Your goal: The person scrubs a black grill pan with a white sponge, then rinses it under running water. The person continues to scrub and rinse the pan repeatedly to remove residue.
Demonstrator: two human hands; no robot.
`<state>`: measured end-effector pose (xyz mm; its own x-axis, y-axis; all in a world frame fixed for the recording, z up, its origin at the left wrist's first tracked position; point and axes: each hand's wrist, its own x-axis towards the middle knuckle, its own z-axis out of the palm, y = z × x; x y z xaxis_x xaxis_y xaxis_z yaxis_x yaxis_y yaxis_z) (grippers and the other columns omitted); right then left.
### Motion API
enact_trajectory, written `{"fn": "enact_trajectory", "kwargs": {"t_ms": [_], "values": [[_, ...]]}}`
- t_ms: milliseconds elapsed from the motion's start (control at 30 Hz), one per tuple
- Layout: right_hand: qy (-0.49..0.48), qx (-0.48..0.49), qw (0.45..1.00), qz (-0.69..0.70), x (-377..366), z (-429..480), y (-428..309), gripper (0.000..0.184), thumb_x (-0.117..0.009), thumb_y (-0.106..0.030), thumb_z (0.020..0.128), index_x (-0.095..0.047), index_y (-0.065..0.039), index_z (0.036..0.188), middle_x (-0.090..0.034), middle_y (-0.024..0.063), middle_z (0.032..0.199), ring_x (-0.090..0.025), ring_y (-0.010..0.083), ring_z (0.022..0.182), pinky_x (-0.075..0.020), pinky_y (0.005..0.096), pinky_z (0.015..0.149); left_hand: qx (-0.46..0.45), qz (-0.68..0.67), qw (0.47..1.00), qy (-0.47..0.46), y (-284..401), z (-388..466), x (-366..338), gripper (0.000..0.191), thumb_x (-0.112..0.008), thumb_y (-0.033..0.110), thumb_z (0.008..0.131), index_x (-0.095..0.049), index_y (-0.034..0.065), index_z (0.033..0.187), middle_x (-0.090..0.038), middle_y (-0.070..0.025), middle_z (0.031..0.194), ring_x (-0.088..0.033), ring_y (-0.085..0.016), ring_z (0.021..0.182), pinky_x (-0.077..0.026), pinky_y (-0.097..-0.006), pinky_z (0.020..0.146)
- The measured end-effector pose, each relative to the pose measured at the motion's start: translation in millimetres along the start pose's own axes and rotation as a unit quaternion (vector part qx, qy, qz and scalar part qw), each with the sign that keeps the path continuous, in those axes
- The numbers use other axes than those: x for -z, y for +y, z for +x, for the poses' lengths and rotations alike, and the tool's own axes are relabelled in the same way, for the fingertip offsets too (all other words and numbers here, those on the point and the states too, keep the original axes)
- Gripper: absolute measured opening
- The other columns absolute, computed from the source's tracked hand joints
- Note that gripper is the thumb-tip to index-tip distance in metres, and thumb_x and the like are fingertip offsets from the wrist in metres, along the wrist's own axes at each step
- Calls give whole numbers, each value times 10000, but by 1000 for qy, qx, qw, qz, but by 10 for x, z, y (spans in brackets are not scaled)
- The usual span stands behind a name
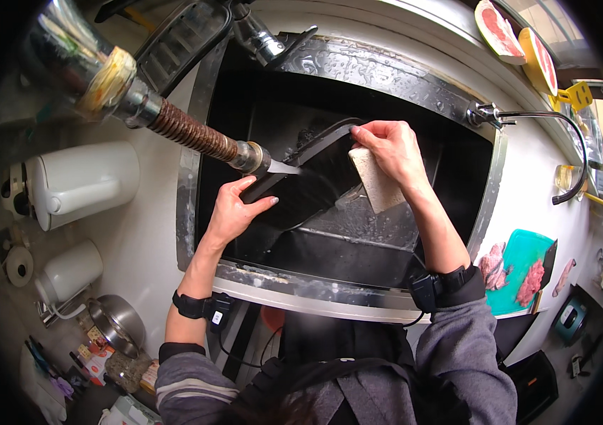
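Note:
Over the black sink [187,212], my left hand [235,210] grips the near left end of a dark tray-like piece [322,146] by its edge, thumb and fingers around the rim. My right hand [389,149] pinches the far right corner of the same piece. A pale, rectangular sponge or cloth [377,180] hangs under the right palm, held by that hand. Water runs from the tip of a tap with a rusty spring hose [195,130] onto the dark piece, close to my left hand. The lower side of the piece is hard to make out against the black basin.
A chrome mixer tap [267,40] and a black rack [184,45] stand behind the sink. A thin curved tap [545,114] is at right, near a teal cutting board [519,249] with raw meat [531,281]. White kettle [86,183] and steel bowl [121,321] sit left.

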<state>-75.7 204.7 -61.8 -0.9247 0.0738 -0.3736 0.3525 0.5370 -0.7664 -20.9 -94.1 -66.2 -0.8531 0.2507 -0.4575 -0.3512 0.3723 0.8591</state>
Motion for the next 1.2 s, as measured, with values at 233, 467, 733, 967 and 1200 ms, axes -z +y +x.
{"fn": "enact_trajectory", "kwargs": {"t_ms": [233,467,733,967,1200], "values": [[-5,12,1000,-21,-32,-52,-64,302,-720,-317,913,-780,-23,950,-748,70,751,-669,89,670,-528,283,660,-46,-6,999,19,-32,-32,-61,257,-771,29,813,-708,-33,1055,-712,0,868,-592,-45,790,-498,-225,745],[8,-12,1000,-5,-7,-33,-106,270,-702,-277,871,-783,-26,928,-741,147,767,-734,187,730,-561,332,710,-30,-14,999,10,-65,-22,-41,259,-773,27,810,-704,-39,1051,-728,-9,891,-605,-44,806,-505,-229,748],[5,21,999,-28,-76,-59,-123,286,-691,-279,920,-773,-6,916,-739,87,734,-670,111,639,-529,285,622,-47,-15,999,19,-90,-18,-57,260,-775,32,809,-704,-37,1050,-723,-6,871,-602,-46,792,-504,-229,735],[15,25,999,-38,-206,-134,-221,286,-716,-284,886,-774,-5,917,-737,111,733,-682,129,659,-536,304,654,-50,-13,998,23,-105,-8,-56,251,-774,37,810,-704,-35,1040,-713,-1,853,-579,-37,773,-496,-226,717],[-49,33,997,-44,-231,-157,-258,290,-708,-284,893,-771,-3,924,-734,123,735,-682,133,664,-538,324,653,-28,-8,999,20,-109,-15,-63,232,-775,37,810,-703,-35,1019,-704,8,824,-564,-35,755,-490,-224,701]]}}
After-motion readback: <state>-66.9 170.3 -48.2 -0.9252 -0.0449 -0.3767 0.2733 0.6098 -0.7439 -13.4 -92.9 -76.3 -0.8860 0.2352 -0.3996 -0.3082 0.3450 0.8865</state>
